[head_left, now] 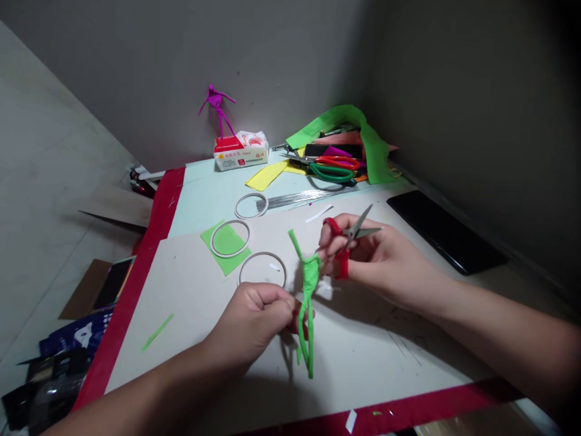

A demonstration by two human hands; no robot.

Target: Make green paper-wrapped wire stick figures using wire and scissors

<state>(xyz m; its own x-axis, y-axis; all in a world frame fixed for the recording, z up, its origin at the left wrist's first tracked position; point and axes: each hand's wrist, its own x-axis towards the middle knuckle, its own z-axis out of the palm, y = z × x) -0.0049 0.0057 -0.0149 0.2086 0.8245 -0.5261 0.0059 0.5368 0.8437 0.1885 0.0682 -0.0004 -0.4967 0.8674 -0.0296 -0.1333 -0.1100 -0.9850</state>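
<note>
A small green figure (pixel 310 277), wrapped in crepe-like paper, hangs upright between my hands, with one arm raised and two long legs. My left hand (pixel 254 318) is closed at its legs, its fingertips partly hidden behind them. A small green end (pixel 298 355) shows below these fingers. My right hand (pixel 381 260) has its fingers through the red handles of small scissors (pixel 356 233), whose blades are apart and point up and to the right. The right fingertips also touch the figure's other arm near the shoulder.
White rings (pixel 262 254) and a green paper square (pixel 224 257) lie beyond my left hand. Metal wires (pixel 299 198), green-handled scissors (pixel 331 174) and paper strips are farther back. A purple figure (pixel 216 103) stands on a small box (pixel 240 154). A black phone (pixel 445 230) lies right.
</note>
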